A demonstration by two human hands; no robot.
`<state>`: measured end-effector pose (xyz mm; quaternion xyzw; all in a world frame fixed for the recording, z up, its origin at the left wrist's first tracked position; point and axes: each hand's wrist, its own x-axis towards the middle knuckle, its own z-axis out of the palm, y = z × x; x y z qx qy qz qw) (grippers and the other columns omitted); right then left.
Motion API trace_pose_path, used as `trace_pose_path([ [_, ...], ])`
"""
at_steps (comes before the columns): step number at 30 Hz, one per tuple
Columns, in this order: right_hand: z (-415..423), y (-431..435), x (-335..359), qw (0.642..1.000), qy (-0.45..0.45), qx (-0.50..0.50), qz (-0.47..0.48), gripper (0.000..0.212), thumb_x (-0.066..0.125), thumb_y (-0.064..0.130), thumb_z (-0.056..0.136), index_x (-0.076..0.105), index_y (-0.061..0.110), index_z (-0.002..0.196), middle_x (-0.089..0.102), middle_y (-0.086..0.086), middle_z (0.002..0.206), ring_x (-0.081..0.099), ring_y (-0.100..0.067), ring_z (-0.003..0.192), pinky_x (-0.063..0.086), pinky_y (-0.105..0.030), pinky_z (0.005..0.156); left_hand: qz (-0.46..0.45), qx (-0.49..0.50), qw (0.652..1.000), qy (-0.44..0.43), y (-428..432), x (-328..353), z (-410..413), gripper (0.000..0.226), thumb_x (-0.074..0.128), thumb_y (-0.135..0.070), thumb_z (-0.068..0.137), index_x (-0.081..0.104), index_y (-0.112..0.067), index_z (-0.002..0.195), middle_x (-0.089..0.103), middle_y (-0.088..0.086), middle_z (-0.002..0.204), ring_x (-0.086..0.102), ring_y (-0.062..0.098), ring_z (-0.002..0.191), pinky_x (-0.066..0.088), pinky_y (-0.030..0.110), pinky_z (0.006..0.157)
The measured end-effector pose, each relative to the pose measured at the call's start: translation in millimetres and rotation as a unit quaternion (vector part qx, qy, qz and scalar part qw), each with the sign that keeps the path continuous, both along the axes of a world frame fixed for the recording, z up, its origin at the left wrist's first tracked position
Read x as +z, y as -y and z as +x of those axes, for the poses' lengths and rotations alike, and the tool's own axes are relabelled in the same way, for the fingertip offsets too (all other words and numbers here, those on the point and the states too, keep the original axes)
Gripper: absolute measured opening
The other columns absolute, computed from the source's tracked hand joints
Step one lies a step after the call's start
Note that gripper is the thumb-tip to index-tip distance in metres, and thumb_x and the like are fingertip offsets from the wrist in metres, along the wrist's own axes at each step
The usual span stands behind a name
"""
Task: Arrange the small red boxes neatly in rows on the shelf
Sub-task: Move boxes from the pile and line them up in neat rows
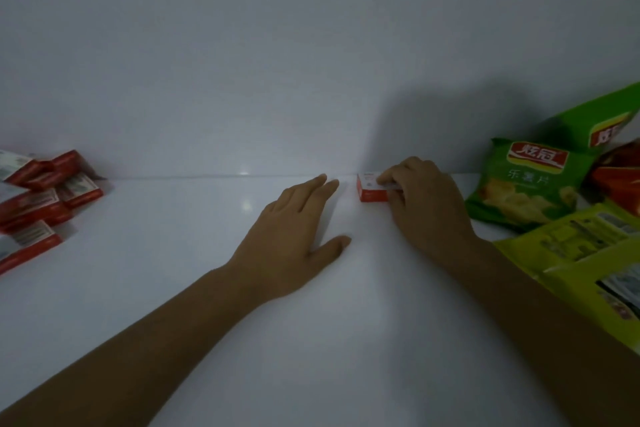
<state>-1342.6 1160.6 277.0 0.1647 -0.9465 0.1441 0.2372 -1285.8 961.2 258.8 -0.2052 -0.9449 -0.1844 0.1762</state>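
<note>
One small red box [370, 190] with a white top lies on the white shelf [207, 288] close to the back wall, right of centre. My right hand [424, 199] grips it, fingers curled over its top and right end. My left hand [294, 236] lies flat on the shelf just left of the box, fingers straight, a small gap between fingertips and box. A loose heap of several more red boxes [38, 198] lies at the far left, tilted at different angles.
Green snack bags [526, 184] and yellow-green packets [588, 253] crowd the right side of the shelf, with a red-orange bag [620, 177] behind them. The white back wall [311, 80] rises right behind the held box.
</note>
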Motion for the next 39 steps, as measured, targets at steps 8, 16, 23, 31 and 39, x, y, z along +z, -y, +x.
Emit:
trace_pose_path([
  [8,24,14,9,0.992,0.015,-0.009,0.124,0.029,0.036,0.029,0.096,0.057,0.018,0.114,0.058,-0.001,0.113,0.054,-0.018,0.099,0.038,-0.031,0.089,-0.006,-0.001,1.000,0.010,0,-3,1,0.077,0.030,-0.067,0.082,0.016,-0.029,0.147,0.019,-0.008,0.154,0.015,0.007,0.138,0.018,0.023,0.108],
  [16,23,15,0,0.990,0.111,0.029,0.082,0.049,0.034,0.040,0.097,0.031,0.021,0.142,0.028,0.002,0.150,0.027,-0.017,0.136,0.020,-0.031,0.111,-0.004,-0.007,1.000,0.004,0,-5,1,0.076,0.027,-0.067,0.082,0.017,-0.029,0.147,0.021,-0.007,0.153,0.018,0.007,0.138,0.024,0.027,0.111],
  [23,24,19,0,0.992,0.094,0.017,0.081,0.052,0.037,0.045,0.095,0.031,0.020,0.141,0.033,0.000,0.146,0.034,-0.019,0.132,0.025,-0.032,0.108,-0.004,-0.009,1.000,0.000,0,-4,-1,0.078,0.024,-0.068,0.080,0.018,-0.027,0.147,0.021,-0.007,0.153,0.018,0.008,0.138,0.024,0.027,0.111],
  [31,17,20,-9,0.998,0.033,0.007,0.062,0.042,0.047,0.042,0.089,0.047,0.020,0.126,0.048,-0.001,0.129,0.040,-0.021,0.123,0.028,-0.033,0.102,-0.012,-0.001,1.000,0.006,1,-6,-4,0.079,0.023,-0.068,0.079,0.016,-0.029,0.147,0.020,-0.008,0.153,0.017,0.008,0.139,0.021,0.027,0.110],
  [39,20,22,-8,0.996,-0.073,0.008,0.054,0.035,0.063,0.029,0.078,0.060,0.013,0.108,0.062,-0.006,0.105,0.056,-0.026,0.099,0.041,-0.040,0.091,-0.002,0.011,1.000,0.006,1,-4,-7,0.075,0.035,-0.062,0.083,0.021,-0.025,0.146,0.025,-0.004,0.152,0.021,0.012,0.139,0.024,0.031,0.111],
])
